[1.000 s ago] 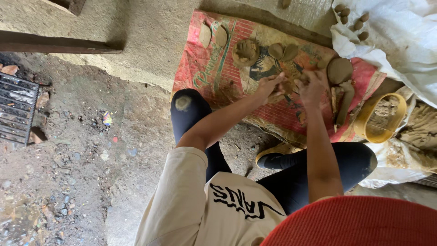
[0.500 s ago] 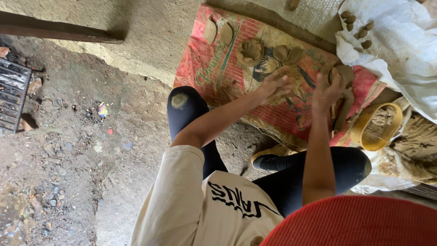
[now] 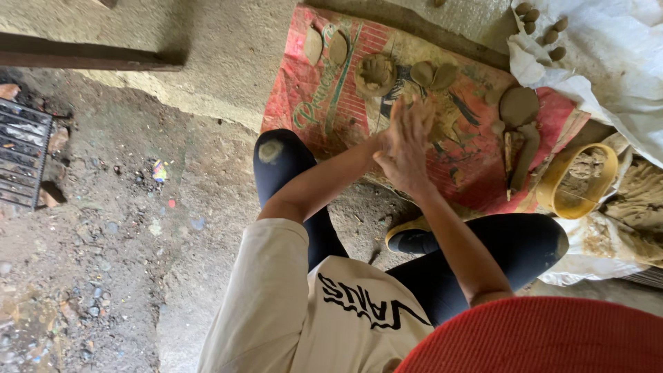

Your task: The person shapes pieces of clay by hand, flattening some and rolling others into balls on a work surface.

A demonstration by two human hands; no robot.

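Red printed mat [image 3: 324,103] spreads under and beyond the hands. Right hand [image 3: 407,148] lies flat over the left hand [image 3: 382,143], palms pressed together; whether clay sits between them, cannot tell. Pinched clay bowl [image 3: 375,74] just beyond the fingertips: likely soft, damp, easily dented; lift from beneath. 2 clay discs [image 3: 433,74] beside it.
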